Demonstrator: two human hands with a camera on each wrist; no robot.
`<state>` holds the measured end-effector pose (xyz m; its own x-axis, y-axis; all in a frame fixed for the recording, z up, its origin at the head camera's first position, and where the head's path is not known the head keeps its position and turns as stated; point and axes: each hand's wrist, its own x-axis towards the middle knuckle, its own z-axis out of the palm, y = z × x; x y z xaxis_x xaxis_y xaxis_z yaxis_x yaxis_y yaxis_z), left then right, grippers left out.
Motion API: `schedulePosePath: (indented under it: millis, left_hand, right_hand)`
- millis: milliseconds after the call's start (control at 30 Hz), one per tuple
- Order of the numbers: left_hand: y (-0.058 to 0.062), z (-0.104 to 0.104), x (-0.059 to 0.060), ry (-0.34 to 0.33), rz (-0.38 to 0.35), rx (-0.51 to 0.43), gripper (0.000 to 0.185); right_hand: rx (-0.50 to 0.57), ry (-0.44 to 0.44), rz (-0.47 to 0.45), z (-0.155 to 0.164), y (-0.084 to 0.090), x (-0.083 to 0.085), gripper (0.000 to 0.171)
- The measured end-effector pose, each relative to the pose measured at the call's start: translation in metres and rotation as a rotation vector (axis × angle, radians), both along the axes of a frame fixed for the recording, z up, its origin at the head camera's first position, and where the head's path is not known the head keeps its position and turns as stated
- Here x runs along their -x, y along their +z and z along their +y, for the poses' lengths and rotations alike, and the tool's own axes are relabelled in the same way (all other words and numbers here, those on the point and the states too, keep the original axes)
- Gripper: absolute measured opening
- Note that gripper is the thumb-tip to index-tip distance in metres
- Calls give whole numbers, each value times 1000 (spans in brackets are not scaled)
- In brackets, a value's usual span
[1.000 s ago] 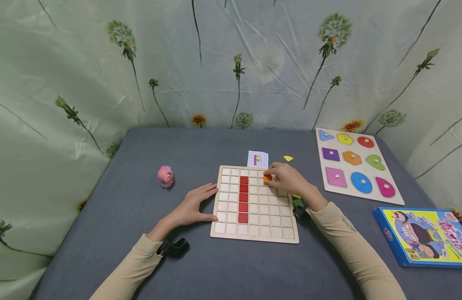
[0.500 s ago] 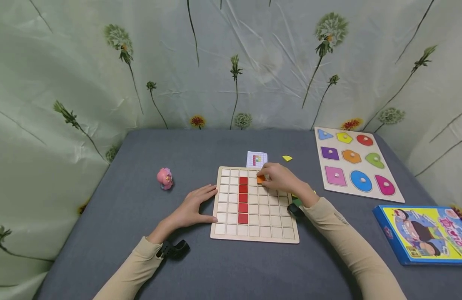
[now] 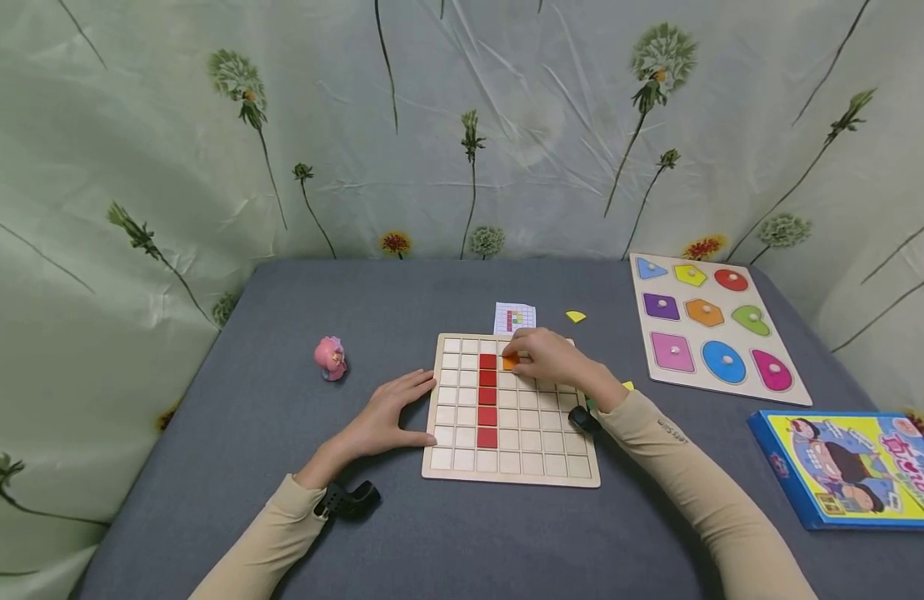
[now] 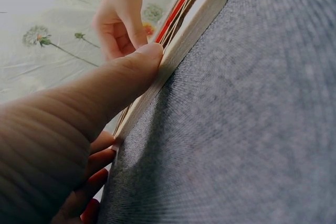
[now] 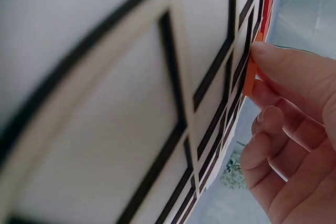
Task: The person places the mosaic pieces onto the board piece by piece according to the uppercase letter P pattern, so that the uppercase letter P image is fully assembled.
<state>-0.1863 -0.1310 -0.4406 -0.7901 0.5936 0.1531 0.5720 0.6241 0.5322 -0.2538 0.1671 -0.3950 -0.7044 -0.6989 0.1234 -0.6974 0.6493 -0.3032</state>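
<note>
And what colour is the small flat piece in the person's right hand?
The small flat piece is orange, best seen in the right wrist view.

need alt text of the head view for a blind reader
A right hand pinches an orange tile at a gridded board, beside the topmost of five red tiles in a column; the left hand touches the board's left edge. A card, pink figurine, shape puzzle and box are around it on a grey table.

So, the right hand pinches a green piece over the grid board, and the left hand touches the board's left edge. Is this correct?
The colour is wrong: the piece in the right hand is orange, not green, as the right wrist view shows. The left hand touches the left edge of the grid board.
</note>
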Motion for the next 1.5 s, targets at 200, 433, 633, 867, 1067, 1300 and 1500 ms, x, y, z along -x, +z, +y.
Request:
schedulePosePath:
  millis: [200,433,633,867,1067,1300,1500]
  left_hand:
    - [0,0,0,0,5,3,84]
    - [0,1,1,-18,12,6,84]
    - [0,1,0,-17,15,1,84]
    - [0,0,-1,-10,12,-4,84]
    - [0,0,1,-7,7,2,84]
    - [0,-1,1,-8,15,1,84]
    - [0,-1,1,-7,20,0,84]
  right_hand:
    - [4,-7,-7,-3,-1,1,19]
    - [-9,-22,-32,-5,-3,-2,19]
    - [6,-37,-32,-1,3,-6,20]
    - [-3,-90,-45,13,9,-10,22]
    - [9,-126,-64,26,10,-14,22]
    - [19,-145,-55,39,11,-20,22]
    - [16,-169,-52,50,10,-26,20]
